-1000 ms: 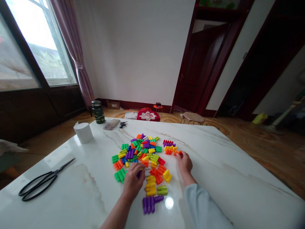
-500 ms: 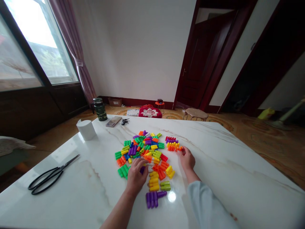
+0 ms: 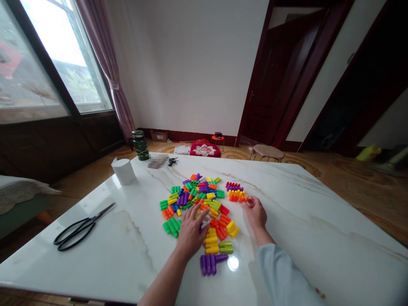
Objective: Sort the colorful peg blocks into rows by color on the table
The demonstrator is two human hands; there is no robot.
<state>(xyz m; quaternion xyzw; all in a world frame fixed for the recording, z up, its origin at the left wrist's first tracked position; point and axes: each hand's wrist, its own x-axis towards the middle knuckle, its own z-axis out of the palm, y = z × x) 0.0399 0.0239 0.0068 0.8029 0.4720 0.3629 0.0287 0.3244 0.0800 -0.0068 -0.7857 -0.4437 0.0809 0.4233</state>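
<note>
My left hand [image 3: 192, 229] reaches over the near side of a pile of colourful plastic building blocks [image 3: 183, 199], its fingers spread. A purple block lies partly hidden beneath it. My right hand [image 3: 256, 213] is at the right end of a row of orange blocks [image 3: 237, 198], thumb and fingers apart, with nothing visible between them. Behind that row lie yellow, purple and dark red rows [image 3: 233, 185]. Nearer to me are yellow blocks [image 3: 211, 242], a lime green block [image 3: 226, 247] and a purple block [image 3: 208, 264] with a piece sticking out sideways.
On the left of the white marbled table [image 3: 127, 263] lie black-handled scissors [image 3: 84, 227]. Farther back stand a toilet paper roll [image 3: 123, 172] and a camouflage flask [image 3: 140, 145], beside a blurred-out flat object [image 3: 158, 161] and keys [image 3: 172, 161]. A stool [image 3: 267, 151] stands beyond the table.
My left hand has opened out, its fingers spreading over the blocks. My right fingers have drawn slightly away from the orange row's end. The whole view has shifted a little.
</note>
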